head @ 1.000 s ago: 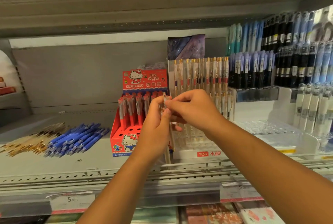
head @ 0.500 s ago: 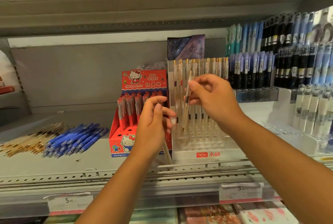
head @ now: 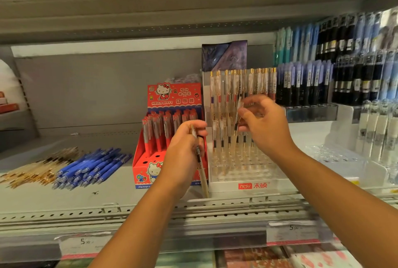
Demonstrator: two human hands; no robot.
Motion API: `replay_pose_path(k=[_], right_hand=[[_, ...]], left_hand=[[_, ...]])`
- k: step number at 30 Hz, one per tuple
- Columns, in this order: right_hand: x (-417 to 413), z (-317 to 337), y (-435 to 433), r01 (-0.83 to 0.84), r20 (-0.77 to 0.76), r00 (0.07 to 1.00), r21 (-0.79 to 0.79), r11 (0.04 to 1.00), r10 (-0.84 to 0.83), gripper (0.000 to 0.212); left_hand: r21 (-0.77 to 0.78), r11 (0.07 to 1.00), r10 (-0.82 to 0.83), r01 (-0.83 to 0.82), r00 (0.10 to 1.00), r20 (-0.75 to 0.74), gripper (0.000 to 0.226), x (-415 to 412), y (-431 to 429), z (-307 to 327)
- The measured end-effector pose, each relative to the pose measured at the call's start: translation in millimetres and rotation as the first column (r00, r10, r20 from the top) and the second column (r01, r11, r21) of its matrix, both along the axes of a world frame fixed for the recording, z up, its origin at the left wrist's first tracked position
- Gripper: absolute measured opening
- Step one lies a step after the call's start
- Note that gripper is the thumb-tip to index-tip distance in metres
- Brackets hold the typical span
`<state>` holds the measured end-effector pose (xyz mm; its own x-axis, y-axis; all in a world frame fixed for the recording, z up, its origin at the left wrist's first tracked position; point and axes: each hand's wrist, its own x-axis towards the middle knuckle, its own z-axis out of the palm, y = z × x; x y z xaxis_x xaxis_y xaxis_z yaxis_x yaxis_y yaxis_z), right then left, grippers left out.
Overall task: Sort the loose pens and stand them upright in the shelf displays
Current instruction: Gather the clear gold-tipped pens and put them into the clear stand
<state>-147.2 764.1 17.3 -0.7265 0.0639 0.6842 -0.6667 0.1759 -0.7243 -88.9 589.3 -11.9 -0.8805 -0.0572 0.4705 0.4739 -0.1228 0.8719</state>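
Trainee: Fingers (head: 254, 101) of the right hand (head: 266, 126) pinch a clear plastic pen with gold clip (head: 238, 109) mid-barrel, above the clear acrylic display rack (head: 224, 185)?
Clerk: Yes. The left hand (head: 183, 153) grips a second clear pen (head: 202, 178), tip down, before the red cardboard pen box (head: 140, 168). More loose blue pens (head: 92, 166) lie on the shelf (head: 129, 194).
Trainee: How should they handle?
Clerk: Light, stiff, probably slick; hold the barrel low and steer the tip into an open hole.

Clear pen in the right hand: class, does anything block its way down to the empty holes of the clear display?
Nothing visible does. The clear pen in the right hand hangs tilted above empty holes of the clear display; the left hand is beside it.
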Motion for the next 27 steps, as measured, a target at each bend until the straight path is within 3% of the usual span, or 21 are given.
replay_pose_path(k=[4,9,14,22,25,27], right_hand=[[-1.6,-7.2,-0.9,0.0,-0.001,1.0,0.074,0.997,0.0,0.021],[-0.3,-17.5,-1.0,0.075,-0.023,0.997,0.313,0.947,-0.071,0.02],[0.4,-18.0,-0.3,0.062,0.001,0.998,0.309,0.949,-0.066,0.019],[3.9,-17.5,3.4,0.149,-0.019,0.988,0.35,0.925,-0.152,0.018],[13.3,-14.7,7.1,0.15,-0.039,0.989,0.277,0.949,-0.145,0.014],[21.2,-11.0,8.1,0.042,0.002,0.999,0.201,0.979,-0.043,0.012]], left_hand=[[-0.103,0.994,0.027,-0.025,1.0,0.016,0.056,-0.7,-2.6,0.9],[-0.147,0.988,0.056,-0.055,0.998,0.004,0.054,-2.0,-3.4,-2.0],[-0.182,0.98,0.07,-0.082,0.995,-0.077,0.047,-0.9,-4.1,-3.7],[0.07,0.998,-0.001,0.004,0.999,-0.04,0.035,1.3,0.3,-1.1],[0.07,0.998,-0.002,0.005,0.999,-0.045,0.041,2.5,3.9,2.3],[0.051,0.999,0.011,-0.007,0.997,-0.076,0.046,3.0,7.4,8.2]])
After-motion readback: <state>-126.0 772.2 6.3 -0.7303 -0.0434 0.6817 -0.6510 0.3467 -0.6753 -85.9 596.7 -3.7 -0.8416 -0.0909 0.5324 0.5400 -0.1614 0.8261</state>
